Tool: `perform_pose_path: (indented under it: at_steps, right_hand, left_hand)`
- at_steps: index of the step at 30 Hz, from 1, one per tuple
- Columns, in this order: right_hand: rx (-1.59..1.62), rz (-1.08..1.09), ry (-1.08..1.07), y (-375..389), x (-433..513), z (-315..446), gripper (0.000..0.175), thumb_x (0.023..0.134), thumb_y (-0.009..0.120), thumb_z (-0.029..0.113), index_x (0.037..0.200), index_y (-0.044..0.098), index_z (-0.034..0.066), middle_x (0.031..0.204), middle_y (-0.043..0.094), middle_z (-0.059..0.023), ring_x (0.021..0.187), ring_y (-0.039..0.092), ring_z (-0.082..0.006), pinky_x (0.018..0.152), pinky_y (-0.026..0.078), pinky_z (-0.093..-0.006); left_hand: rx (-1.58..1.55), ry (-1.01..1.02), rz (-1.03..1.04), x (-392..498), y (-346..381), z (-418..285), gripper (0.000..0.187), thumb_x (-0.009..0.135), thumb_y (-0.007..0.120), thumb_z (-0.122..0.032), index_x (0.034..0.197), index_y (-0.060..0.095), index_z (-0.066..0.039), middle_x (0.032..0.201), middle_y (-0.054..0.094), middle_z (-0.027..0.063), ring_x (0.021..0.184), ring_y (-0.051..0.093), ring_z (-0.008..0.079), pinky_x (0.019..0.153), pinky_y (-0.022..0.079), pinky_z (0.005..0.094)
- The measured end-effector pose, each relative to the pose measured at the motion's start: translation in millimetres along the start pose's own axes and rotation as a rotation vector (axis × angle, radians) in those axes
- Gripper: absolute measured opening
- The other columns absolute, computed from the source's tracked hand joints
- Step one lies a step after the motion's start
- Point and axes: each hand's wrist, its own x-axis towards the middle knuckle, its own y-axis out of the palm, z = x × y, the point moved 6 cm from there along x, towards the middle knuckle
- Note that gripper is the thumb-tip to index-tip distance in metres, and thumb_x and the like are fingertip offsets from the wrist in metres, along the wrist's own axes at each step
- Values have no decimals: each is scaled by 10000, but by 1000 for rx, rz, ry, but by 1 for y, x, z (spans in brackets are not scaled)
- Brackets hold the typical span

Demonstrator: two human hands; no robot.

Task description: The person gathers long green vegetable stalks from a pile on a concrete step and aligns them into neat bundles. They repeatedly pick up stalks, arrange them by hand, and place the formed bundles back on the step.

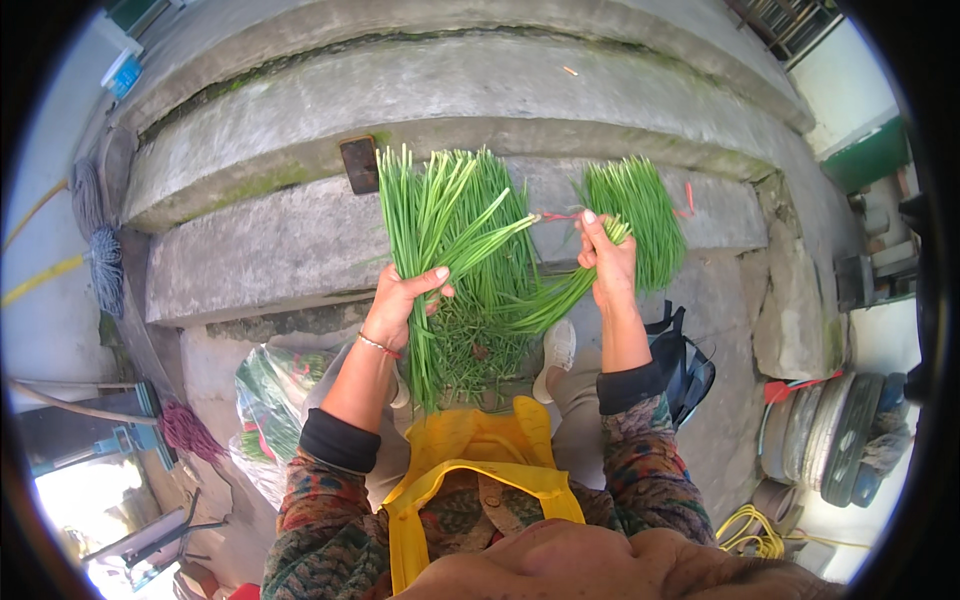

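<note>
My left hand grips a bunch of long green stalks, likely garlic chives, with a few stalks slanting off to the right. Stems of a second bunch lie in my right hand, their pale ends showing above the fist. Thin red ties reach leftwards from my right fingertips. Between the hands a thick pile of the same greens rests on the lowest concrete step, loose trimmings below it. Right of my right hand lies another pile, with a red tie beside it.
A dark phone lies on the step at the left. Plastic bags of greens stand by my left leg, a dark backpack by my right. Concrete steps rise ahead. Mops lean at far left; tyres stand at far right.
</note>
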Motion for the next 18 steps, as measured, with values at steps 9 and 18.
perform_pose_path:
  at_steps: [9, 18]
  right_hand:
    - [-377, 166, -308, 30, -14, 4, 249, 854, 741, 173, 1054, 708, 29, 737, 583, 32, 564, 454, -47, 516, 372, -217]
    - [-348, 70, -180, 5, -2, -3, 242, 832, 770, 217, 776, 620, 37, 690, 581, 15, 526, 399, -55, 490, 335, -230]
  left_hand:
    - [64, -125, 89, 2, 3, 15, 173, 829, 745, -136, 940, 639, -56, 760, 666, 40, 657, 630, 112, 494, 408, 237]
    - [-54, -4, 27, 1, 4, 7, 177, 853, 735, -140, 967, 632, -51, 806, 662, 37, 681, 631, 119, 498, 416, 237]
